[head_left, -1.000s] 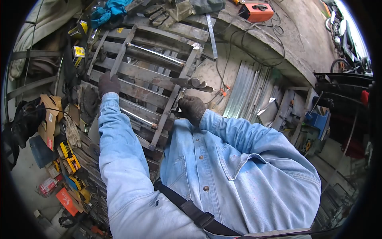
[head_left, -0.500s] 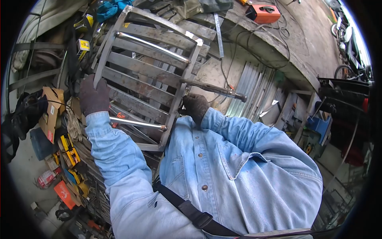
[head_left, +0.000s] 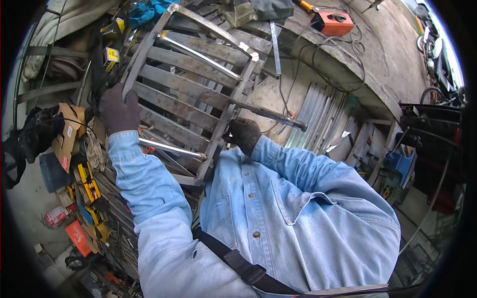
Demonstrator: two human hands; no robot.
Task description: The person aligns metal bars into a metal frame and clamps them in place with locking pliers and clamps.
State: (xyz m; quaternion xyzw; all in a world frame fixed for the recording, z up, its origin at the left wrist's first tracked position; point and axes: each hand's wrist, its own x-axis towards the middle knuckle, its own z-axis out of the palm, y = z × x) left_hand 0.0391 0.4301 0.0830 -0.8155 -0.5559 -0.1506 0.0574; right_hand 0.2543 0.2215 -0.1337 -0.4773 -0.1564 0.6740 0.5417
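Note:
A grey metal frame (head_left: 133,74) made of flat bars and square tubes lies in front of me, tilted. My left hand (head_left: 120,109), in a dark glove, is wrapped round its left side bar. On the right side my right hand (head_left: 244,134), also gloved, is closed against the frame's side rail, and its fingertips are partly hidden. Just above that hand a dark clamp bar (head_left: 268,113) sticks out to the right from the rail. Two shiny round rods (head_left: 201,58) cross the frame, one near the top and one near the bottom.
An orange machine (head_left: 333,23) with cables sits at the upper right. Metal strips (head_left: 310,114) lie right of the frame. Yellow boxes, cardboard (head_left: 67,134) and tools crowd the left. A blue cloth (head_left: 149,12) rests at the top.
The frame has tilted slightly, its top shifting right and its lower end left. My left hand has moved up slightly with it; my right hand has hardly moved.

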